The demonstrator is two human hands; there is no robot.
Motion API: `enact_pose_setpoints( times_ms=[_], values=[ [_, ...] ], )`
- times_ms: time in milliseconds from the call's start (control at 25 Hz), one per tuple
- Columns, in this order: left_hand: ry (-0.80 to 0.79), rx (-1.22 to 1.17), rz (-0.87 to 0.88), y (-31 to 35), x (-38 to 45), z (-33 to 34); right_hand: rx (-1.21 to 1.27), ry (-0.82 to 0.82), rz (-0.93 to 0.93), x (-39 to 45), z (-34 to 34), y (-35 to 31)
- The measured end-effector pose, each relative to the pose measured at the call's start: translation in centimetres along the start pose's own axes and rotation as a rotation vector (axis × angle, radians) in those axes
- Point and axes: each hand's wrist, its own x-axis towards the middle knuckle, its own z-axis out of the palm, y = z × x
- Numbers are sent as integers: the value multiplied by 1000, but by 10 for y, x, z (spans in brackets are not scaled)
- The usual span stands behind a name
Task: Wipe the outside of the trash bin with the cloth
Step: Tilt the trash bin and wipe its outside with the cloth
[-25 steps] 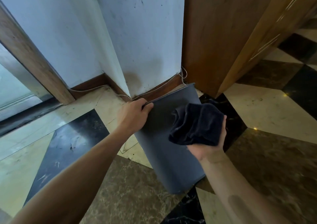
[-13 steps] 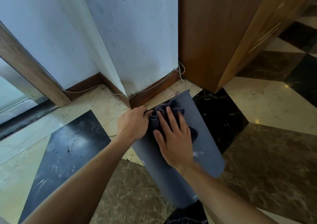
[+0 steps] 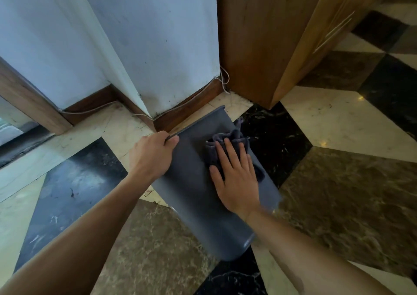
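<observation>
Left hand [image 3: 153, 153] grips the trash bin [image 3: 198, 195] rim; right hand [image 3: 237, 175] lies flat, pressing the cloth [image 3: 228, 141] near it. Firm strokes toward the seemingly blurred base should suit.

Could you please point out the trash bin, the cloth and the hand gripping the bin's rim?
trash bin [image 3: 194, 195]: head view, bare grey side wall.
cloth [image 3: 228, 139]: head view, bunched folds beyond the fingertips.
left hand [image 3: 151, 154]: head view, back of the hand at the rim.
</observation>
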Motion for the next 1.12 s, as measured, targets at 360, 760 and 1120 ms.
enact_pose_setpoints(
  times_ms=[360, 760, 1120],
  values=[
    [7, 51, -86, 7, 1, -2, 28, -33, -63, -89, 11, -1],
    [41, 54, 24, 7, -24, -3, 49, 88, -117, 10, -1, -22],
    [69, 1, -72, -21, -20, 10, 0, 38, 156, -61, 17, 42]
  ],
)
